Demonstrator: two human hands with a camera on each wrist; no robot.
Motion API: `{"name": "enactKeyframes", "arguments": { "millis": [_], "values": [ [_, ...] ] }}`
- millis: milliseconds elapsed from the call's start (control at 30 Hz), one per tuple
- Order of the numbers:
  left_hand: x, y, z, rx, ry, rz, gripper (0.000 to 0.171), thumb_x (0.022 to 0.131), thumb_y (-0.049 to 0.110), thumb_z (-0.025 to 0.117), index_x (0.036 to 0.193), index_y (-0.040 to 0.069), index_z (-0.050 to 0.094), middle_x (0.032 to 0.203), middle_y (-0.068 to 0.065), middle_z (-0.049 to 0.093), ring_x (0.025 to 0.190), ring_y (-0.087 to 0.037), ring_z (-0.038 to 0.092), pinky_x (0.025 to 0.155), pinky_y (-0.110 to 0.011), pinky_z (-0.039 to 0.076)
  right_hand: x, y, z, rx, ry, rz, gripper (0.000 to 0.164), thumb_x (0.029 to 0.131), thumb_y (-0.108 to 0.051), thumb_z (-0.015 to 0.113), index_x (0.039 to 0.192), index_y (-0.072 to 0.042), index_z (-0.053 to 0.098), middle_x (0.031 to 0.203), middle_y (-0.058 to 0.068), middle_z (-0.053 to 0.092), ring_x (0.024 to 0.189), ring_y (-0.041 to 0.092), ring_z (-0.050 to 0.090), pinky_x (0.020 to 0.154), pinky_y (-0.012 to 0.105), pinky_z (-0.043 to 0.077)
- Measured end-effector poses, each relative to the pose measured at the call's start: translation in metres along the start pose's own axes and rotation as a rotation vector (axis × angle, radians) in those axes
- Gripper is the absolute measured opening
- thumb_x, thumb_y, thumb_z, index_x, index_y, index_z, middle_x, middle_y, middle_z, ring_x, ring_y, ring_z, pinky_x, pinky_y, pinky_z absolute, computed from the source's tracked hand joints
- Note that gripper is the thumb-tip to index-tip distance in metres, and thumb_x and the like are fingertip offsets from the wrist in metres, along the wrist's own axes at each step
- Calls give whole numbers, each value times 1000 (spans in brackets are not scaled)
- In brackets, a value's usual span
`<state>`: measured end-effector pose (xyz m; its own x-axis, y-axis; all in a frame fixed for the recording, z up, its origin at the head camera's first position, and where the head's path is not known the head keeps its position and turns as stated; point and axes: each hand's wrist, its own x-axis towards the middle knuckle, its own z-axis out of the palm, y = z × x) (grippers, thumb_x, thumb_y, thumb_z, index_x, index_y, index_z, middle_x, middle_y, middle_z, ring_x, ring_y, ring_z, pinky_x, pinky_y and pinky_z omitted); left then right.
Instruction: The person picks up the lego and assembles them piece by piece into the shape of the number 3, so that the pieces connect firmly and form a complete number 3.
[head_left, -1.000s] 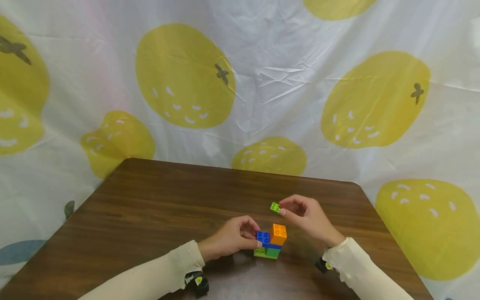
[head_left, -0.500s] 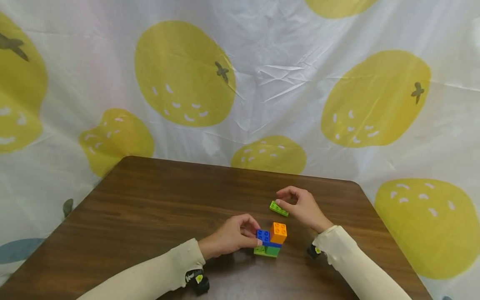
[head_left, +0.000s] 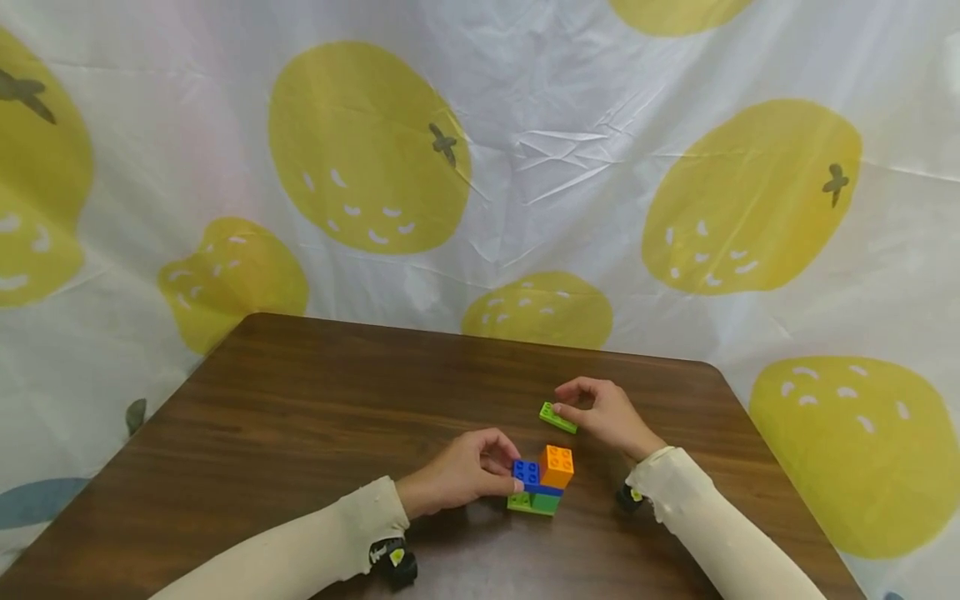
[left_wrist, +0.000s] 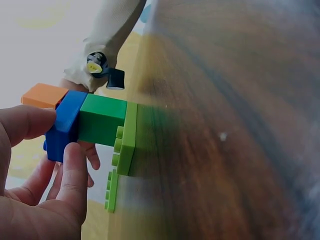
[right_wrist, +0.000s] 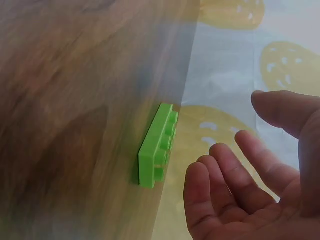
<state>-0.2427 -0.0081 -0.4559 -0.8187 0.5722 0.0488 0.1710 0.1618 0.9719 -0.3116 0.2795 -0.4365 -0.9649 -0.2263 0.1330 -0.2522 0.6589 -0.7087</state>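
The left hand (head_left: 459, 473) pinches a blue rectangular plastic brick (left_wrist: 64, 127) between thumb and fingertips, at the end that overhangs the block below. The right hand (head_left: 611, 418) holds nothing; its thumb and loosely bent fingers stand well parted.

The blue brick carries an orange cube-shaped plastic block (head_left: 557, 467) at its other end. Beneath it sit a green plastic block (left_wrist: 103, 119) and a light-green flat studded plastic base plate (left_wrist: 130, 142), which stands on the dark brown wood-grain table (head_left: 337, 392).

Caution: downward force on the overhang could lever the blue brick loose or tilt the stack. A low sweep of the right hand could strike the orange block. An off-centre grasp could push the loose plate away.

The loose light-green studded plastic plate (right_wrist: 154, 145) lies flat on the table, beyond the stack, just beside the right fingertips, apart from the left hand.
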Motion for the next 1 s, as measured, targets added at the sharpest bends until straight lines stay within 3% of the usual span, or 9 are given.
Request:
{"name": "enactKeyframes", "arguments": {
  "millis": [533,1000],
  "values": [
    [-2,-2,-2,-23,-7,-8,32,87,10,86,112,5,67,109,-7,71,95,-16,73,86,-31,62,2,18,-3,-128,-87,-52,40,91,-34,84,124,-14,75,120,4,77,110,24,70,99,53,57],
    [1,0,-1,-30,-23,-11,30,88,9,85,112,5,67,108,-7,71,95,-17,74,85,-31,63,6,27,-4,-187,-105,-36,41,87,-28,87,122,-10,76,111,4,78,96,17,69,89,44,59]
  ]
}}
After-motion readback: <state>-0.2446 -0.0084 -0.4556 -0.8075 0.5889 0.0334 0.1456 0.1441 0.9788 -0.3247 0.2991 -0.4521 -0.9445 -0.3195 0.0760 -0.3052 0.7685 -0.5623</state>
